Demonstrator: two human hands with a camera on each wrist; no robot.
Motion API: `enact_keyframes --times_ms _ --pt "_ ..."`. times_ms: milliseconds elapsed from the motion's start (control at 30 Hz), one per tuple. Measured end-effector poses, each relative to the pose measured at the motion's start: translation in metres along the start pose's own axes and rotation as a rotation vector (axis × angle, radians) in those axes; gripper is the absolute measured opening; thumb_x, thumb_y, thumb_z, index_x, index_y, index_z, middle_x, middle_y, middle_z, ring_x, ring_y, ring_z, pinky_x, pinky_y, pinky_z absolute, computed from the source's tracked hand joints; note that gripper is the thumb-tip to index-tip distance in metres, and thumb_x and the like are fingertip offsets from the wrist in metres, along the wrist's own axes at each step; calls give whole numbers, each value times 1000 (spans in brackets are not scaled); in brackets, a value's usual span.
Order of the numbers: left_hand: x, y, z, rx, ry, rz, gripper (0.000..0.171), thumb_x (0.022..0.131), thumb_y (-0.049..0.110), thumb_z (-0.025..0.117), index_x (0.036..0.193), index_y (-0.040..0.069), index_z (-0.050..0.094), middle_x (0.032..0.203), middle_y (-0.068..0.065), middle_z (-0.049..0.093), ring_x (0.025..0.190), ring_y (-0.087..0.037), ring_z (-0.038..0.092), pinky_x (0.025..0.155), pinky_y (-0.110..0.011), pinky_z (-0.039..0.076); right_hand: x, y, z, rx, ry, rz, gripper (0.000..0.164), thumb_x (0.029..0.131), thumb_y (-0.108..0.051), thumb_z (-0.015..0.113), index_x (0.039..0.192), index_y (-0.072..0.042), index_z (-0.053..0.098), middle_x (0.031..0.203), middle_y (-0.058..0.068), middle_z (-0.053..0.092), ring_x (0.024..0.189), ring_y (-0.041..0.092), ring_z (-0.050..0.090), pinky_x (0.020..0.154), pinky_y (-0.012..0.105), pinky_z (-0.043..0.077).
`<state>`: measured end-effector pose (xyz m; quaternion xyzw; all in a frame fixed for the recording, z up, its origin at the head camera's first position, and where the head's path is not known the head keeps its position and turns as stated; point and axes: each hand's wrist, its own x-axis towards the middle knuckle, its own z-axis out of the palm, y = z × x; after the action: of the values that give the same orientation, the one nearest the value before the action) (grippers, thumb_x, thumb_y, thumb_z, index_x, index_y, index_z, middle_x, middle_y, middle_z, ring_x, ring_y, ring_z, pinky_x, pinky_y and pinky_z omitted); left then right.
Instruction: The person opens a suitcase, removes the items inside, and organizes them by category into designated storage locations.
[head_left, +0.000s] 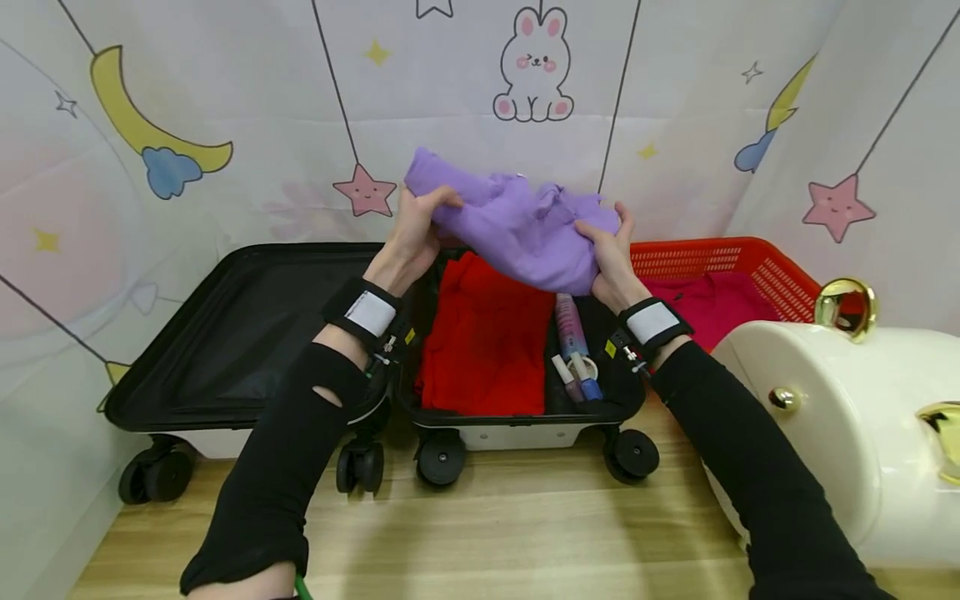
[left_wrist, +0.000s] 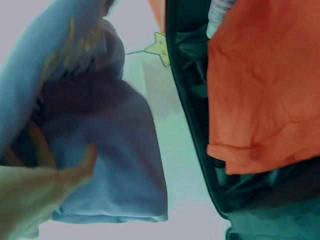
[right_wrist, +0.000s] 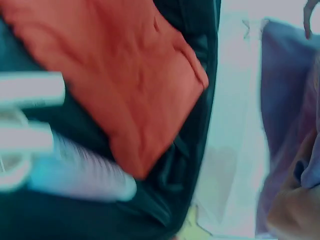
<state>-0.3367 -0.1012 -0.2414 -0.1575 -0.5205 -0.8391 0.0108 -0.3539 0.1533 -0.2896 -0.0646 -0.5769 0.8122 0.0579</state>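
A folded purple garment [head_left: 517, 221] is held up in the air above the far part of the open suitcase [head_left: 626, 408]. What looks like a small tied cord shows near its upper edge, and yellow lettering appears on it in the left wrist view. My left hand [head_left: 415, 233] grips its left end, thumb on top and the other fingers mostly hidden. At the opposite end my right hand [head_left: 617, 258] pinches the cloth, thumb on the near face. Below lies folded red clothing [head_left: 487, 350] in the suitcase's right half. I cannot tell what kind of garment the red one is.
Right of the red cloth lie a pink-blue bottle [head_left: 572, 325] and small white-capped tubes [head_left: 587, 383]. The suitcase's black left half [head_left: 255, 333] lies open. A red basket [head_left: 780, 275] holding magenta cloth [head_left: 720, 304] and a white gold-trimmed case [head_left: 810, 417] stand right.
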Motion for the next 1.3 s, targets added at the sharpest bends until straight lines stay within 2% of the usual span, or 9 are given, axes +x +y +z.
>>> enact_keyframes --times_ms 133,433,533,667,767,900,1100,1200,1300 --pt "-2 -4 -9 3 -69 -117 22 94 24 58 112 16 49 112 -2 50 109 -22 51 98 -47 40 7 -19 -5 -216 -109 -72 84 96 -4 60 155 -38 11 148 8 28 127 17 40 103 29 38" --pt "0 -11 -19 111 -39 -363 83 91 75 41 145 12 50 144 -13 48 122 -31 55 112 -55 38 19 -62 -13 -711 -304 -139 77 98 -6 52 158 -25 8 165 15 5 148 25 16 123 41 16" --pt "1 -15 -20 187 -31 -468 76 93 67 48 147 13 42 145 -12 43 124 -32 52 116 -56 36 21 -75 -14 -863 -324 -179 71 98 -9 50 159 -17 13 166 17 7 152 29 12 126 45 11" --pt "2 -21 -15 297 -67 -530 37 99 32 54 125 9 44 127 -5 42 109 -25 50 105 -43 45 25 -93 -16 -1099 -362 -268 69 96 -9 48 158 -10 17 163 26 20 151 38 20 124 52 17" --pt "1 -28 -10 353 -115 -536 17 99 13 52 114 13 44 116 -4 41 98 -21 48 86 -34 48 29 -102 -20 -1293 -401 -358 70 91 -4 45 156 -7 19 153 35 33 136 44 36 114 56 28" --pt "0 -37 -4 400 -211 -540 44 95 1 51 132 20 37 116 -8 38 97 -22 44 76 -33 42 33 -107 -25 -1469 -444 -457 69 80 5 40 149 -1 29 131 37 47 109 44 44 97 55 35" --pt "4 -59 14 528 -373 -524 71 93 -6 49 153 28 29 141 -10 23 107 -25 39 79 -38 39 37 -110 -41 -1694 -501 -505 49 82 10 43 130 0 38 121 35 48 102 46 49 87 56 42" --pt "5 -76 29 605 -430 -415 77 92 -9 49 154 29 25 149 -11 17 93 -24 39 69 -35 40 38 -112 -53 -1840 -494 -473 40 89 7 46 128 -3 40 119 33 47 92 46 54 76 51 46" --pt "8 -96 46 711 -471 -204 72 89 -12 50 150 18 26 152 -16 24 90 -21 38 66 -27 38 40 -112 -69 -1947 -458 -475 35 95 4 45 128 -5 44 115 33 48 81 45 56 65 47 48"
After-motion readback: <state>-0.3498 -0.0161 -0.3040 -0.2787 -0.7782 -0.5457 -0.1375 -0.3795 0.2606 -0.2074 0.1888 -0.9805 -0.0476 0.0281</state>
